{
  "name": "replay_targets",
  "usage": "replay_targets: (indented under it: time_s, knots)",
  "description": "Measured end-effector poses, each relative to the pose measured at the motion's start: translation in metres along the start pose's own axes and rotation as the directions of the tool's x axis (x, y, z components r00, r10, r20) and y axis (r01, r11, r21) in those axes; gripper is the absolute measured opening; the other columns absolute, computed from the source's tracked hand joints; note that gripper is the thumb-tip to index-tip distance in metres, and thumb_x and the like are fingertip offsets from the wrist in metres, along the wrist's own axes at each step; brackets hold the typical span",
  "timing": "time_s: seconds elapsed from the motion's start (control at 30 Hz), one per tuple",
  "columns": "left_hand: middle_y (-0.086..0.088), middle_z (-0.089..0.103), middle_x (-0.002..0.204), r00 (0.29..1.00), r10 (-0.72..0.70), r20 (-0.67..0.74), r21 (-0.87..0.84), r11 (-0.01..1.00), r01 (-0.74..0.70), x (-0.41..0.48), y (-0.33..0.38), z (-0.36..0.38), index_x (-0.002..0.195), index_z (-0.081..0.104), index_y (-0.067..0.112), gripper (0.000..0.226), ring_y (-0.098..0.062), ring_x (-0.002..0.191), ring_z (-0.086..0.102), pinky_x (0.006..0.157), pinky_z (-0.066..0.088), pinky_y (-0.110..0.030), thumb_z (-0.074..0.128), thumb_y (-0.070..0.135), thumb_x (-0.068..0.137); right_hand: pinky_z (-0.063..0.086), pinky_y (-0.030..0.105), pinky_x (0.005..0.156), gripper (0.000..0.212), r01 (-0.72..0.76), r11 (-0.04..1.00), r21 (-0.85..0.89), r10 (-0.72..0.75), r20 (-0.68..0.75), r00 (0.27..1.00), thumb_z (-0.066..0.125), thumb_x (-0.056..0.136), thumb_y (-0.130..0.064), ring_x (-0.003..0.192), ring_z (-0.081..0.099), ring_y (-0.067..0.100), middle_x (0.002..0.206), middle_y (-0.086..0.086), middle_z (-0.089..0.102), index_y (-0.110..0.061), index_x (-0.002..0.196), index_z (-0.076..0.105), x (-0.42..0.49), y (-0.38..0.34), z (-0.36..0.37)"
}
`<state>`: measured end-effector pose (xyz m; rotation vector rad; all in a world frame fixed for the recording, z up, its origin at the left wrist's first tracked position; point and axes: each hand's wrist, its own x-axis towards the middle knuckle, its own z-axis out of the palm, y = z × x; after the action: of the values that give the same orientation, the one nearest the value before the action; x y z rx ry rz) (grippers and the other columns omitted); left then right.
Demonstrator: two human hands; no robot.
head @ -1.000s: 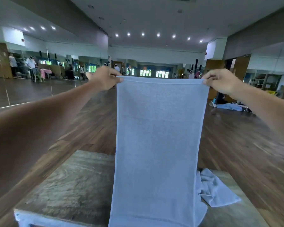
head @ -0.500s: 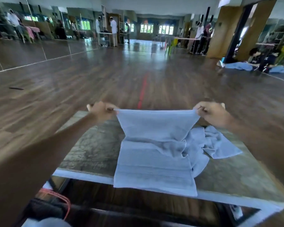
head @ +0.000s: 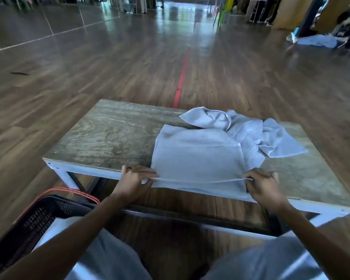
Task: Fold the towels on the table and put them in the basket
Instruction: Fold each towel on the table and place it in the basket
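— What does the head view show of the left grip?

— The left grip sits at the near edge of the table, a little left of the middle. Its thumb and forefinger pinch the near left corner of a pale blue towel. The other fingers are curled in.

— And the right one?

— The right grip pinches the near right corner of the same towel in much the same way, fingers curled and knuckles up. The hem is pulled taut in a straight line between the two grips, raised just off the layer beneath.

— So the towel is doubled?

— Yes, two layers show. The lower one lies flat on the table and laps slightly over the near edge. The upper one runs from the held hem back to a soft fold toward the middle of the table.

— Anything else on the table?

— A second towel, the same colour, lies crumpled toward the far right corner. The held towel's far right side touches it, and I cannot tell which overlaps which.

— Where is the basket?

— The basket stands on the floor off the near left corner of the table. It has dark mesh walls and an orange-red handle along its rim. I cannot tell what lies inside.

— And beyond?

— A red line runs along the wooden floor, away from the table's far edge.
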<state>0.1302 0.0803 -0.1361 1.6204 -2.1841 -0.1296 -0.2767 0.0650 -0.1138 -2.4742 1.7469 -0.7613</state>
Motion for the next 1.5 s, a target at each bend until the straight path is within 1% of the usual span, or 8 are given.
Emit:
replay_targets:
  time_s: [0.17, 0.4, 0.63, 0.77, 0.87, 1.13, 1.33, 1.5]
  knots:
    - [0.009, 0.071, 0.111, 0.999, 0.028, -0.031, 0.093, 0.995, -0.025, -0.001, 0.002, 0.010, 0.101, 0.074, 0.029, 0.035, -0.010, 0.104, 0.066, 0.087, 0.033, -0.034, 0.051, 0.046, 0.080, 0.015, 0.031, 0.065, 0.032, -0.020, 0.995, -0.097, 0.027, 0.065, 0.998, 0.037, 0.079, -0.037, 0.087, 0.060, 0.016, 0.088, -0.013, 0.059, -0.030, 0.092, 0.065, -0.013, 0.003, 0.015]
    - [0.005, 0.066, 0.122, 0.998, 0.035, -0.057, 0.263, 0.964, -0.019, 0.010, 0.004, 0.015, 0.115, 0.070, 0.024, 0.045, -0.012, 0.115, 0.061, 0.094, 0.024, -0.035, 0.037, 0.044, 0.090, 0.021, 0.033, 0.069, 0.043, -0.025, 0.951, -0.309, 0.054, 0.086, 0.995, 0.035, 0.087, -0.043, 0.091, 0.056, 0.021, 0.098, -0.009, 0.061, -0.032, 0.112, 0.068, -0.012, -0.002, 0.025]
    - [0.019, 0.037, 0.148, 0.986, -0.095, 0.135, 0.327, 0.944, 0.046, 0.049, -0.011, 0.013, 0.138, 0.047, 0.035, 0.047, 0.000, 0.137, 0.034, 0.107, 0.008, -0.043, 0.026, 0.050, 0.099, 0.023, 0.036, 0.075, 0.027, -0.012, 0.936, -0.352, 0.065, 0.139, 0.988, 0.061, 0.090, -0.027, 0.103, 0.052, 0.026, 0.107, -0.002, 0.062, -0.026, 0.115, 0.068, 0.025, -0.002, 0.030]
    - [0.004, 0.070, 0.115, 0.990, 0.138, -0.039, 0.315, 0.942, -0.119, 0.055, -0.019, 0.010, 0.108, 0.072, 0.025, 0.026, -0.009, 0.099, 0.068, 0.095, 0.019, -0.037, 0.050, 0.029, 0.094, 0.019, 0.034, 0.071, 0.020, 0.003, 0.936, -0.351, 0.025, 0.075, 0.997, 0.059, 0.088, -0.023, 0.098, 0.053, 0.020, 0.097, -0.005, 0.067, -0.025, 0.103, 0.072, 0.027, -0.001, 0.031]
    - [0.001, 0.074, 0.079, 0.962, 0.251, -0.106, 0.370, 0.908, -0.196, 0.050, -0.028, 0.004, 0.082, 0.073, 0.020, 0.027, -0.018, 0.066, 0.068, 0.088, 0.028, -0.037, 0.047, 0.023, 0.091, 0.014, 0.031, 0.067, 0.035, 0.015, 0.949, -0.313, -0.010, 0.018, 1.000, 0.038, 0.088, -0.031, 0.090, 0.056, 0.021, 0.090, -0.007, 0.069, -0.026, 0.094, 0.072, 0.022, -0.005, 0.021]
    - [0.013, 0.072, 0.090, 0.973, 0.211, -0.090, 0.268, 0.946, -0.180, 0.043, -0.029, -0.003, 0.090, 0.074, 0.029, 0.034, -0.011, 0.085, 0.067, 0.088, 0.028, -0.032, 0.043, 0.043, 0.087, 0.010, 0.028, 0.070, 0.035, 0.045, 0.963, -0.265, -0.044, 0.009, 0.999, 0.036, 0.087, -0.032, 0.090, 0.047, 0.014, 0.090, -0.011, 0.067, -0.028, 0.097, 0.070, 0.017, -0.011, 0.013]
    - [0.006, 0.071, 0.077, 0.929, 0.353, -0.107, 0.357, 0.886, -0.296, 0.053, -0.032, -0.002, 0.081, 0.073, 0.020, 0.034, -0.018, 0.074, 0.066, 0.086, 0.032, -0.034, 0.044, 0.033, 0.093, 0.012, 0.029, 0.069, 0.019, 0.029, 0.962, -0.272, -0.035, -0.018, 0.999, 0.056, 0.086, -0.021, 0.089, 0.051, 0.015, 0.089, -0.012, 0.068, -0.029, 0.096, 0.071, 0.015, -0.008, 0.016]
    - [0.003, 0.072, 0.084, 0.891, 0.392, -0.227, 0.324, 0.893, -0.311, 0.042, -0.039, -0.005, 0.087, 0.071, 0.017, 0.027, -0.021, 0.077, 0.067, 0.077, 0.040, -0.035, 0.049, 0.029, 0.095, 0.015, 0.028, 0.070, 0.030, 0.038, 0.979, -0.203, -0.055, -0.082, 0.995, 0.042, 0.087, -0.031, 0.084, 0.052, 0.015, 0.083, -0.010, 0.066, -0.025, 0.094, 0.071, 0.005, -0.014, 0.012]
